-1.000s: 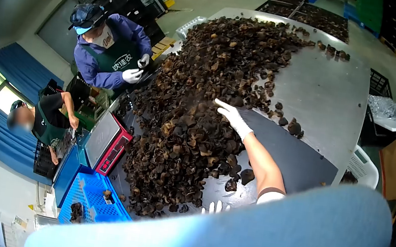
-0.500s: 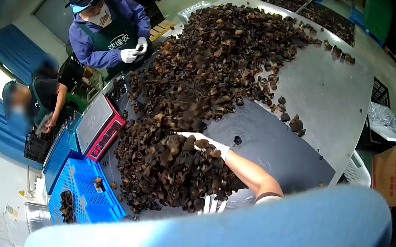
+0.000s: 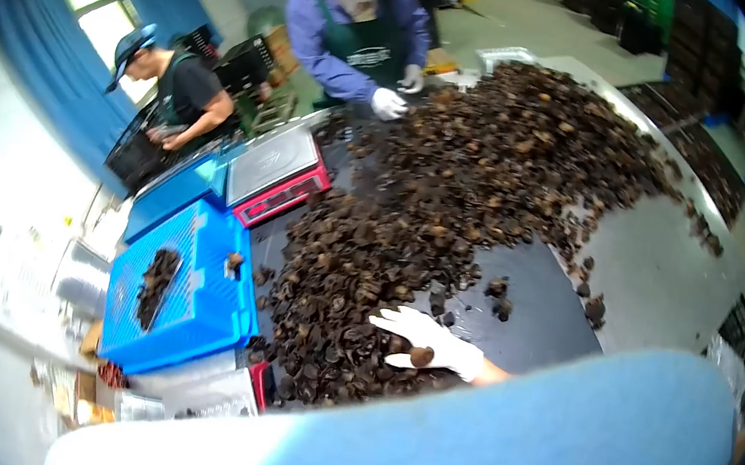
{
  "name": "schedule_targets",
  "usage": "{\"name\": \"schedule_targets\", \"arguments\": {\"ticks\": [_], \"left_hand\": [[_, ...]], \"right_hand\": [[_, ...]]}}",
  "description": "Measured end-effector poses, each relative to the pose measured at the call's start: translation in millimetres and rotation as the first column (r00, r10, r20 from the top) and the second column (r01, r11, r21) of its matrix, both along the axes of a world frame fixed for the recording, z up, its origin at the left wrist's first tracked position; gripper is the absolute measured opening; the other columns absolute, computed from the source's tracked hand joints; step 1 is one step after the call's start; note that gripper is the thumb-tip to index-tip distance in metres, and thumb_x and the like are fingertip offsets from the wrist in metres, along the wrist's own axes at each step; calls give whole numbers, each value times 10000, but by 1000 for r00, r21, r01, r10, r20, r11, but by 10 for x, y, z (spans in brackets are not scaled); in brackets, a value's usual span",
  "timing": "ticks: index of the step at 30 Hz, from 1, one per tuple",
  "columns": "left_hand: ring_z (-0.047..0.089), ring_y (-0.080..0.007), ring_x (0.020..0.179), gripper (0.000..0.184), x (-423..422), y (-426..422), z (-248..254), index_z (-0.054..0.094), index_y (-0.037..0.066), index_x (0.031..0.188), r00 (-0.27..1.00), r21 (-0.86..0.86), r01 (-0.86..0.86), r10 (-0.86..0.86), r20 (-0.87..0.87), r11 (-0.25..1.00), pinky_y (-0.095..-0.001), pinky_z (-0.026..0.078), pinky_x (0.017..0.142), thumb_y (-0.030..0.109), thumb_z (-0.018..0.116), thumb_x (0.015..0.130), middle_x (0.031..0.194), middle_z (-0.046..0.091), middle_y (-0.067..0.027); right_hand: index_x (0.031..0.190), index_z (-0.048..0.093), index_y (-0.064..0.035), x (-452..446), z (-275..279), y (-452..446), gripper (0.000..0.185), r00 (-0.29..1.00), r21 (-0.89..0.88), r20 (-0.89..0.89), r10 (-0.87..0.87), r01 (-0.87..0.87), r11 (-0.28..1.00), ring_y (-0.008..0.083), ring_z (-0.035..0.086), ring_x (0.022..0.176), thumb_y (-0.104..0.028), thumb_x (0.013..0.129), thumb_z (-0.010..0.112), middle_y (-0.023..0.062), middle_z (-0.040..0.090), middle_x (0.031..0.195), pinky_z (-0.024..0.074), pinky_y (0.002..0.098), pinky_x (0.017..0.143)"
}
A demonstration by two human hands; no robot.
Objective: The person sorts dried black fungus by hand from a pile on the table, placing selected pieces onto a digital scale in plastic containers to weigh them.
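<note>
My right hand [image 3: 435, 342], in a white glove, reaches in from the right over a large heap of dark brown wood ear mushrooms [image 3: 483, 181]. Its fingers are stretched out and the thumb stands apart, at the near edge of the heap. A single brownish mushroom piece [image 3: 421, 357] shows against the glove near the thumb; whether it is resting there or touched only in passing, I cannot tell. My left hand is out of sight. A blurred light-blue shape [image 3: 460, 423] covers the bottom of the view.
Left of the heap stand a red scale [image 3: 289, 186] and a blue crate [image 3: 235, 309] with mushrooms. Another red-edged device [image 3: 259, 385] sits nearer me. Across the table is a co-worker in a purple jacket [image 3: 322, 47]; another person [image 3: 188, 100] handles something by a black crate [image 3: 134, 149].
The view has swung, shifting the scene. My right hand has come out of the heap toward me, and mushrooms it was among lie flatter. My left fingers, glimpsed before, have left view.
</note>
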State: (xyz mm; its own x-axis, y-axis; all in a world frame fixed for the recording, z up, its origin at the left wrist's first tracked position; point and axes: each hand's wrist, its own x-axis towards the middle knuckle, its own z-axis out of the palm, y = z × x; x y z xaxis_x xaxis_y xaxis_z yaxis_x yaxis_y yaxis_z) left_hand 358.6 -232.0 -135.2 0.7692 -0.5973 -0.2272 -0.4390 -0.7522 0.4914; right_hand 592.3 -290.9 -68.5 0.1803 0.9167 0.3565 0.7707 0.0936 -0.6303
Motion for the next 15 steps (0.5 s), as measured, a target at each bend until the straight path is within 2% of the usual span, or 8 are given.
{"name": "schedule_targets", "arguments": {"ticks": [3,5,8,10,11,12,13,15], "left_hand": [[605,-273,1135,419,245,298,871,614,71,1274,824,-400,-211,-58,-563,892,-374,471,990,355,475,999,1254,621,-169],[681,-196,957,355,478,644,1527,674,36,1162,676,-294,-557,218,-704,777,-327,540,858,295,498,994,1079,702,-123],[649,-248,1007,333,683,1537,1329,683,18,1087,497,-468,-803,848,-184,370,-362,494,920,289,542,955,1083,697,-133],[611,-328,1098,374,817,2394,697,667,11,1108,53,-566,-794,953,299,222,-411,468,970,326,566,935,1107,676,-183],[587,-347,1128,435,826,2682,589,628,25,1198,-55,-387,-913,899,435,131,-414,460,980,366,563,934,1157,654,-196],[563,-385,1154,548,807,2978,291,560,52,1302,-192,-328,-944,882,431,-45,-451,448,988,459,531,936,1266,594,-211],[509,-418,1221,656,793,2984,343,450,100,1425,-233,4,-968,906,354,-250,-492,408,1031,550,449,948,1400,494,-213],[362,-404,1369,729,719,3450,-465,292,226,1530,-396,143,-906,917,47,-399,-563,243,1135,661,308,946,1518,373,-170]], "right_hand": [[1251,607,-79,183,290,-248,513,970,291,-244,17,57,955,349,601,1133,-295,803,731,154,626,1242,467,463,973],[1097,675,-64,484,144,-467,339,925,310,-192,-326,373,875,335,632,1037,-195,786,704,132,677,1115,504,425,906],[1030,694,-53,1178,-636,-752,203,635,358,-240,-734,761,541,299,637,1009,-107,838,657,112,692,1026,503,402,903],[1047,678,-35,1694,-1237,-816,213,504,423,-312,-805,833,357,305,642,994,-95,844,655,124,689,1025,502,388,907],[1060,671,-31,1849,-1369,-832,225,464,446,-355,-812,847,290,307,644,988,-79,840,654,129,687,1027,502,377,907],[1072,664,-29,1895,-1348,-796,241,399,470,-186,-898,839,275,306,644,990,-62,834,650,136,684,1033,504,370,906],[1085,657,-27,1899,-1304,-706,257,299,487,-15,-954,836,254,306,644,993,-45,828,646,142,681,1039,505,364,905],[1089,656,-26,1980,-1215,-411,286,454,499,-144,-879,801,332,322,636,1015,-75,807,665,156,671,1076,505,380,917]]}}
